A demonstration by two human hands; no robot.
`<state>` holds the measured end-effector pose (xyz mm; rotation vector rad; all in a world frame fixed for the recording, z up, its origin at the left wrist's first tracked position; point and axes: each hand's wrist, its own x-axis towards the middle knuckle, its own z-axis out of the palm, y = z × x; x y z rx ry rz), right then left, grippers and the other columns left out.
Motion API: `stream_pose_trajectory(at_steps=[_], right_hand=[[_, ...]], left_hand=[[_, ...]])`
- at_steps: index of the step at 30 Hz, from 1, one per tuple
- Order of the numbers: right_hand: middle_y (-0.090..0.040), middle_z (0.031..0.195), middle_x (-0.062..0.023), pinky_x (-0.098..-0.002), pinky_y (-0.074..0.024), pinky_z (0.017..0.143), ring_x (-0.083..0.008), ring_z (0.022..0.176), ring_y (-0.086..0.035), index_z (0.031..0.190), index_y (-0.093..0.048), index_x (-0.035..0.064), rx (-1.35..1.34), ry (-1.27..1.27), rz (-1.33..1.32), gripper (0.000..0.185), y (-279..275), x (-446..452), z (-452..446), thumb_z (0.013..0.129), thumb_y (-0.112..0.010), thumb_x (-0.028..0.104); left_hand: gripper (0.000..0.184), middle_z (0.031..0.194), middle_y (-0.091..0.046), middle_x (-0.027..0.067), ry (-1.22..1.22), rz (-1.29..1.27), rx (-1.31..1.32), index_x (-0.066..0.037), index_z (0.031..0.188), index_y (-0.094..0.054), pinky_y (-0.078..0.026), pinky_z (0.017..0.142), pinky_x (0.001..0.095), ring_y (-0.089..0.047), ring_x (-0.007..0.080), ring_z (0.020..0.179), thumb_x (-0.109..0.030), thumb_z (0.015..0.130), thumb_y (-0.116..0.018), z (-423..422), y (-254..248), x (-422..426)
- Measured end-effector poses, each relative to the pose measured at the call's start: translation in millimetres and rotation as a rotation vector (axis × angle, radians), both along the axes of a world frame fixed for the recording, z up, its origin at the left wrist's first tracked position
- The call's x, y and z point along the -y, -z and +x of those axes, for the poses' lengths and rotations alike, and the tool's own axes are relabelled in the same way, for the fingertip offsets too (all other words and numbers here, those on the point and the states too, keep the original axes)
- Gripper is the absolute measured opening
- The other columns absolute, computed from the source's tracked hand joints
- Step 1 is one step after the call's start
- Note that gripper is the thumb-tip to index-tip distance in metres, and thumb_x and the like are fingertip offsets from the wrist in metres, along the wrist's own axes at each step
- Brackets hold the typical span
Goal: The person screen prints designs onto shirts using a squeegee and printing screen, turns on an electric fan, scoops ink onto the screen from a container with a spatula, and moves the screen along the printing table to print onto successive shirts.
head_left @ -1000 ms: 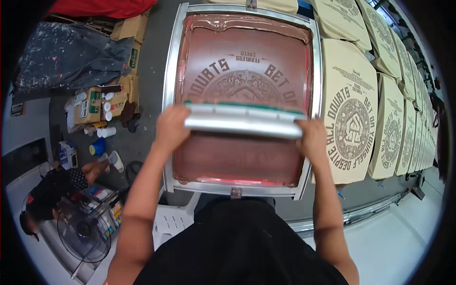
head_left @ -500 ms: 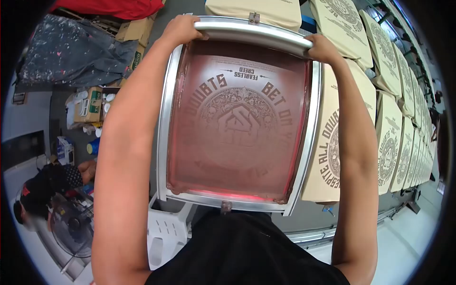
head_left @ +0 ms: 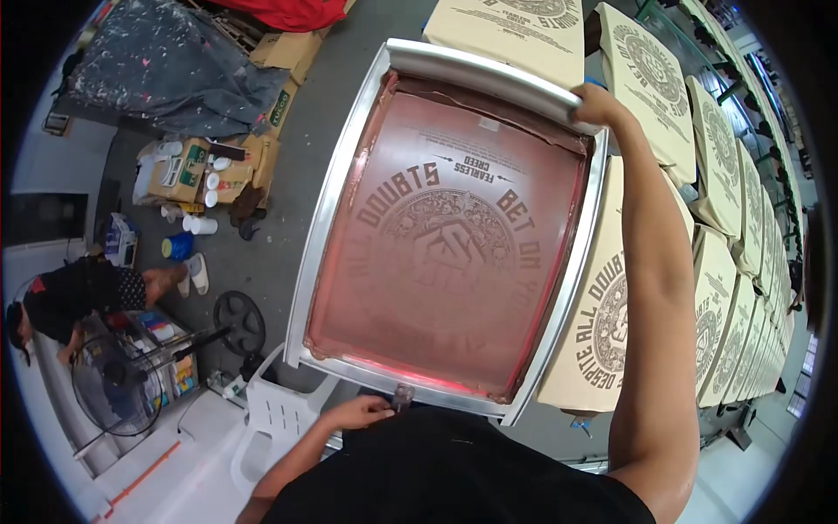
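A silkscreen frame [head_left: 327, 231] with silver metal sides fills the middle of the head view, slightly tilted. Its reddish-brown mesh [head_left: 419, 323] carries a round emblem and lettering, with brown ink along the edges. My right hand [head_left: 602, 106] is closed around the right end of the frame's far bar. Down at the near bar, my left hand [head_left: 362, 412] has its fingers bent together beside a small ink-stained bracket [head_left: 403, 397]. Whether those fingers grip the bracket cannot be made out. Under the frame's right side lies a cream shirt [head_left: 589, 349] with a brown print.
Several printed cream shirts [head_left: 650, 74] lie on boards in rows to the right. A white plastic chair [head_left: 279, 410] stands near my left arm. Farther left are a fan [head_left: 118, 375], a bending person [head_left: 87, 297], and a cardboard box [head_left: 183, 179] with containers.
My left hand has let go of the far bar and come down to the near bar. The frame has turned slightly clockwise; my right hand keeps its grip. The view has shifted.
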<state>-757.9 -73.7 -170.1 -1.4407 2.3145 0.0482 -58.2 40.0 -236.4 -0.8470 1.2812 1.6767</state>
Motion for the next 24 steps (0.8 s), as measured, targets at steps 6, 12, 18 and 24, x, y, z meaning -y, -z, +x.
stream_pose_trajectory(at_steps=[6,12,18,24], right_hand=[[-0.067,0.111,-0.0220,-0.0390,-0.0478,0.096,-0.0362,0.107,-0.063,0.120,-0.065,0.0070,-0.071,-0.038,-0.295,0.053,12,51,71,0.068,-0.058,0.011],[-0.067,0.111,-0.0228,-0.0407,-0.0473,0.095,-0.0385,0.108,-0.061,0.118,-0.067,0.0098,-0.040,0.023,-0.233,0.055,16,11,120,0.065,-0.054,0.006],[-0.067,0.099,-0.0238,-0.0448,-0.0490,0.088,-0.0402,0.099,-0.063,0.108,-0.069,0.0069,0.062,0.007,-0.200,0.046,-14,-99,285,0.064,-0.055,0.002],[-0.066,0.092,-0.0177,-0.0473,-0.0480,0.082,-0.0381,0.091,-0.062,0.103,-0.066,0.0055,0.064,0.045,-0.334,0.040,-6,-220,462,0.064,-0.059,-0.001]], left_hand=[[0.032,0.067,-0.053,-0.0061,-0.323,-0.037,-0.350,-0.001,0.087,-0.067,-0.040,0.057,0.0261,-0.046,0.0040,0.064,-0.031,0.096,-0.064,17,40,-32],[0.040,0.063,-0.050,-0.0057,-0.210,-0.110,-0.320,-0.001,0.078,-0.065,-0.039,0.059,0.0262,-0.044,0.0031,0.068,-0.036,0.095,-0.062,10,36,-30],[0.037,0.064,-0.057,-0.0028,-0.272,-0.024,-0.417,-0.005,0.078,-0.066,-0.039,0.054,0.0232,-0.049,0.0055,0.059,-0.037,0.095,-0.062,13,52,-33],[0.036,0.060,-0.056,-0.0027,-0.228,-0.093,-0.362,-0.005,0.077,-0.065,-0.039,0.052,0.0237,-0.049,0.0054,0.056,-0.034,0.098,-0.059,3,33,-29]])
